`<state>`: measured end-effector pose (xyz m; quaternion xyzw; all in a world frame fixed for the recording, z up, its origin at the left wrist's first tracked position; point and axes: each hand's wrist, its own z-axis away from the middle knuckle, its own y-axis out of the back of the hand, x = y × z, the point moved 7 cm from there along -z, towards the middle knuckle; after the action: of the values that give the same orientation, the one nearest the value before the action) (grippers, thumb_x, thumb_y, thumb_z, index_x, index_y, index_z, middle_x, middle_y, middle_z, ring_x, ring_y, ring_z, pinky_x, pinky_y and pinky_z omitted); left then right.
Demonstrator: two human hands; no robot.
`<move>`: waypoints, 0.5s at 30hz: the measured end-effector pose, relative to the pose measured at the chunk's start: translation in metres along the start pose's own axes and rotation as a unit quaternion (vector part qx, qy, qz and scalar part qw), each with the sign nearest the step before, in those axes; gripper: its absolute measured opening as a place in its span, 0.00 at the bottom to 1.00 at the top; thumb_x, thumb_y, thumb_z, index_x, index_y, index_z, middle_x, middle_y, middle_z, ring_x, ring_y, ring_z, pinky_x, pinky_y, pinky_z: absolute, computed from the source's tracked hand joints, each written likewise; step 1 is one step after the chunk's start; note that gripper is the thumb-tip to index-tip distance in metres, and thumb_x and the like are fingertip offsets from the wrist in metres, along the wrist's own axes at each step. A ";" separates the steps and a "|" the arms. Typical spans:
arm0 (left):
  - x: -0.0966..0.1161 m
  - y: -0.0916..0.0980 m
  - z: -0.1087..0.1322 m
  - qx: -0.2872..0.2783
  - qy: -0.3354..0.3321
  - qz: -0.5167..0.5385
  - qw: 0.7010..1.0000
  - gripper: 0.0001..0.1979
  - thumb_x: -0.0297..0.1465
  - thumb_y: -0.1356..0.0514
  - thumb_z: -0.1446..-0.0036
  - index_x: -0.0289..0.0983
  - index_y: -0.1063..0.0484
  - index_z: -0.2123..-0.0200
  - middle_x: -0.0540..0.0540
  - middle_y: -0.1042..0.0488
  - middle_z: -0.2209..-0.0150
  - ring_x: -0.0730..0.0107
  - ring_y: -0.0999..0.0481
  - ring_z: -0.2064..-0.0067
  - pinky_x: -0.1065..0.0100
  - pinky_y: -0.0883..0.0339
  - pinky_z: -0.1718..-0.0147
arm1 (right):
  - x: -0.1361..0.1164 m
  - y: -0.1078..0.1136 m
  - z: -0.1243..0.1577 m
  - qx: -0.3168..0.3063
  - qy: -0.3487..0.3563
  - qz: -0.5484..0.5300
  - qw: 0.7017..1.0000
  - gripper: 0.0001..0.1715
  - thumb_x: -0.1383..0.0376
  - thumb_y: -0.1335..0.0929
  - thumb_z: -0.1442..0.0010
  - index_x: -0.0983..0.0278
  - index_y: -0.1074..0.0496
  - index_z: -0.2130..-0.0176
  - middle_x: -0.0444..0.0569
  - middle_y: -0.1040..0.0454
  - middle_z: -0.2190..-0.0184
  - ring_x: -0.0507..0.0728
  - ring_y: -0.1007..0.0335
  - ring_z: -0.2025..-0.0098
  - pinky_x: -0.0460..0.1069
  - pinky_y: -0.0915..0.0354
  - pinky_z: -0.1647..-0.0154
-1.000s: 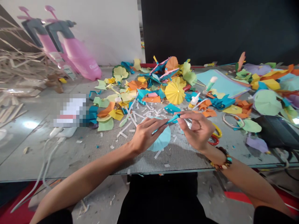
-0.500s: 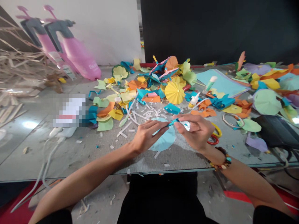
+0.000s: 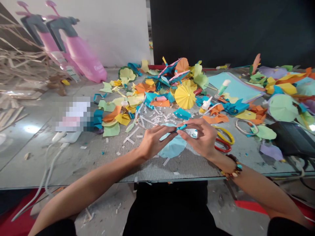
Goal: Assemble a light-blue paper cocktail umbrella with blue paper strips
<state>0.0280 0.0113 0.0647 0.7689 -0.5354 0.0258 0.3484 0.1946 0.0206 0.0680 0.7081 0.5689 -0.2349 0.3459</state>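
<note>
Between both hands is a small rolled piece of blue paper (image 3: 182, 127), held above the table. My left hand (image 3: 155, 140) pinches its left end with fingers pressed together. My right hand (image 3: 199, 135) grips it between thumb and fingertips from the right. Under the hands lies a light blue paper disc (image 3: 173, 147), partly hidden by my left hand. Scissors with a yellow and a red handle loop (image 3: 225, 147) lie just right of my right hand; their blades are mostly covered by it.
White paper strips (image 3: 156, 116) lie scattered beyond the hands. A small glue bottle (image 3: 205, 105), a glue stick (image 3: 223, 88), and a yellow pleated paper disc (image 3: 185, 96) stand or lie among coloured scraps. Pink spray bottles (image 3: 82, 54) are at the back left, a black device (image 3: 295, 139) at right.
My right hand has shifted slightly left, closer to my left hand. The blue paper roll is tilted differently, and more of the scissors' handles shows.
</note>
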 end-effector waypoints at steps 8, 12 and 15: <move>-0.024 -0.001 -0.009 -0.107 0.020 -0.030 0.994 0.17 0.37 0.32 0.43 0.40 0.26 0.51 0.47 0.18 0.58 0.62 0.20 0.55 0.58 0.30 0.54 | 0.014 -0.005 -0.004 -0.021 -0.040 0.030 0.999 0.16 0.61 0.23 0.44 0.56 0.25 0.56 0.45 0.18 0.62 0.58 0.18 0.62 0.56 0.22 0.52; -0.031 0.012 -0.012 -0.060 0.052 -0.015 0.997 0.14 0.29 0.40 0.45 0.40 0.29 0.54 0.46 0.21 0.59 0.63 0.22 0.57 0.57 0.31 0.55 | 0.019 -0.013 -0.006 -0.096 -0.071 0.038 0.992 0.18 0.59 0.23 0.43 0.57 0.25 0.53 0.45 0.17 0.61 0.59 0.17 0.59 0.56 0.23 0.52; -0.032 0.026 -0.011 0.020 0.076 -0.006 0.997 0.11 0.26 0.43 0.44 0.40 0.29 0.57 0.47 0.22 0.60 0.64 0.23 0.58 0.58 0.31 0.56 | 0.020 -0.019 -0.005 -0.140 -0.073 0.050 0.986 0.16 0.59 0.24 0.42 0.57 0.24 0.54 0.46 0.17 0.60 0.60 0.17 0.57 0.54 0.23 0.54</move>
<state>-0.0039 0.0385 0.0731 0.7747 -0.5024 0.0929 0.3726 0.1809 0.0398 0.0523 0.6616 0.5327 -0.1868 0.4936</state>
